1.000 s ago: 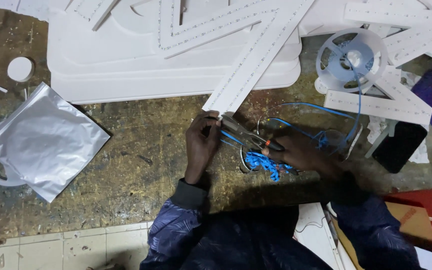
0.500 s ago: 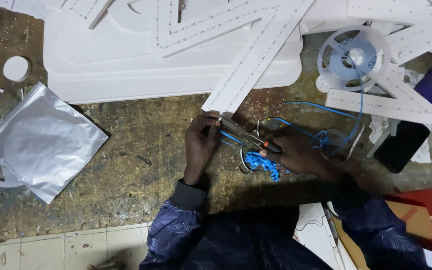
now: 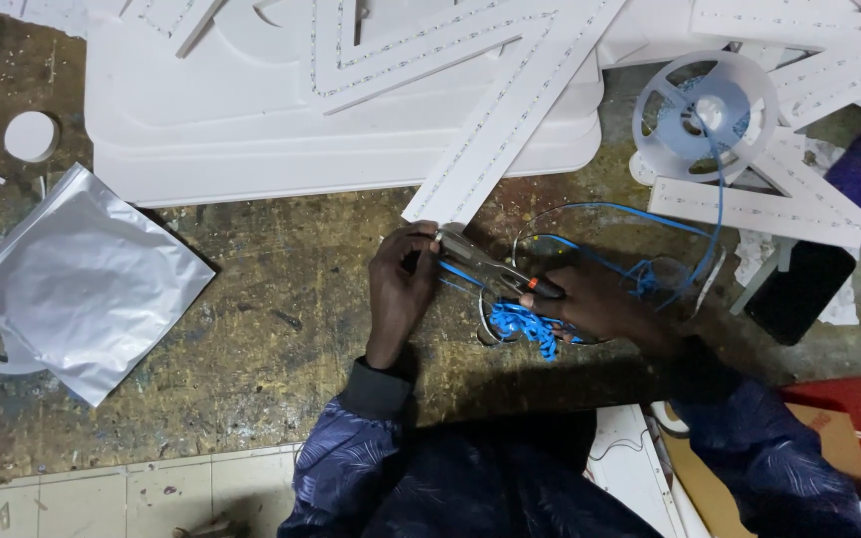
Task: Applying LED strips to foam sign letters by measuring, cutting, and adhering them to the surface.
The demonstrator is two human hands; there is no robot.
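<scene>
A pair of pliers (image 3: 490, 267) is gripped by the right hand (image 3: 600, 304) near the middle of the workbench (image 3: 251, 329), its jaws closed on a thin blue wire (image 3: 455, 269). The wire's end is pinched by the fingers of the left hand (image 3: 403, 289), just below the tip of a long white strip (image 3: 510, 110). A heap of blue wire offcuts (image 3: 522, 324) is seen under the right hand. A silver foil bag (image 3: 82, 279) lies near the left edge, and a clear reel (image 3: 705, 115) sits toward the far right corner beside a black phone (image 3: 799, 291).
</scene>
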